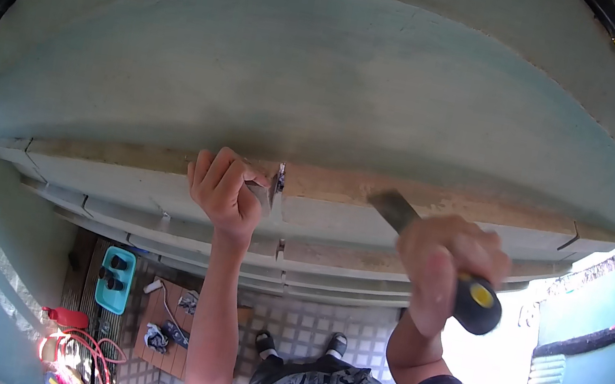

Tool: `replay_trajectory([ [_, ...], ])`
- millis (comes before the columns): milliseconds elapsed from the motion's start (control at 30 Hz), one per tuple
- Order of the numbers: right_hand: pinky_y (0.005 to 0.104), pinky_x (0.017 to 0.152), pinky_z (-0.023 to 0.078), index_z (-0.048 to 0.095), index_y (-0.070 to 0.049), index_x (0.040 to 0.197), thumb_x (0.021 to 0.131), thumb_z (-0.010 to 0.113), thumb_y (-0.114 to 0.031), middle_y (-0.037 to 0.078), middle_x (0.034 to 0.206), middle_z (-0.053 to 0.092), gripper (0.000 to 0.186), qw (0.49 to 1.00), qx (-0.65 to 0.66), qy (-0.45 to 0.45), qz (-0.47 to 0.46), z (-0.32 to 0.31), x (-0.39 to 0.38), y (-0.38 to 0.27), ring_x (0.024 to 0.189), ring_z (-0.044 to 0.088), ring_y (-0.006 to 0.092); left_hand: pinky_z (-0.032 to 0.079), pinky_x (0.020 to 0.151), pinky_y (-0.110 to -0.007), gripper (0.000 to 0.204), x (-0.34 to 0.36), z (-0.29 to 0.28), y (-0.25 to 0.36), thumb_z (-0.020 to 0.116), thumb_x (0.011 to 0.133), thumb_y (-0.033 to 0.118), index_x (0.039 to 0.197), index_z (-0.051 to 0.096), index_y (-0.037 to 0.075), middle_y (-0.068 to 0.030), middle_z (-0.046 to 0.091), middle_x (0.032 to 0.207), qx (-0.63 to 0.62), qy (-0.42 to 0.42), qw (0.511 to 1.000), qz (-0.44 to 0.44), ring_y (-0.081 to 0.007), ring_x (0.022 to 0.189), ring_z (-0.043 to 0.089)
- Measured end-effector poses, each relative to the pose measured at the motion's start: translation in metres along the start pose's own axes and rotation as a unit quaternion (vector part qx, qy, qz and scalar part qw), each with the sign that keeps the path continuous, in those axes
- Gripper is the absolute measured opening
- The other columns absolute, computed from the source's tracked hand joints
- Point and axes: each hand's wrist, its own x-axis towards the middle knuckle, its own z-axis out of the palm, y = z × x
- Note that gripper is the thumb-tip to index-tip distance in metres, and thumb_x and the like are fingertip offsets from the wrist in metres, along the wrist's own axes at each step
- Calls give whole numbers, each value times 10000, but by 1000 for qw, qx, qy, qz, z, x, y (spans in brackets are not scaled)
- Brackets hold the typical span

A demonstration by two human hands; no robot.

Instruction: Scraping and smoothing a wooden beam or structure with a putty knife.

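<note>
My right hand (447,266) is closed around the black, yellow-tipped handle of a scraper (395,210). Its flat blade points up and left toward the brown top edge of the ledge (341,190); motion blurs the hand, and whether the blade touches cannot be told. To the left, my left hand (227,193) is closed at the same ledge, fingers curled over its edge. A flat grey piece (262,194) shows beside the thumb, seemingly held; its kind is unclear. Just right of it, a dark gap (281,179) with ragged pale edges splits the ledge.
Above the ledge rises a pale green curved wall (328,72). More slats (345,260) run below it. On the lower left are a turquoise tray (111,304) with dark pots, a small wooden table (165,299) bearing crumpled items, and a red hose (100,353). My feet stand on tiled floor (317,325).
</note>
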Motion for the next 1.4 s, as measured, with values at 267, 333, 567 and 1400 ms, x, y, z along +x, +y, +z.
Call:
replay_trajectory([
  [267,288,384,380,438,-83,592,928,577,-164,18,465,441,372,995,-47,-85,-36,-5,6,4,368,436,153,208,576,-354,211,-1,-2,3,445,523,3,565,526,193,22,434,622,-3,-4,1000,-2,-214,595,366],
  [333,327,542,434,473,-72,641,900,609,-157,69,606,527,305,991,92,-85,52,-16,1,-23,534,523,180,208,576,-353,214,-2,-2,-2,444,522,1,567,527,193,23,433,622,-2,-5,1000,-1,-214,595,366],
  [567,341,648,476,514,-57,674,868,621,-202,60,688,569,265,982,127,-124,58,-28,-5,-21,691,582,212,247,604,-354,194,3,-5,3,467,568,-26,575,515,162,-1,459,638,4,-16,1000,-10,-233,623,402],
  [1400,322,490,473,423,-54,583,799,622,-38,52,541,542,294,993,-30,-96,56,-17,6,0,445,532,219,208,573,-355,212,0,0,-3,448,533,5,573,539,192,17,441,626,-6,-9,1000,7,-219,591,358],
])
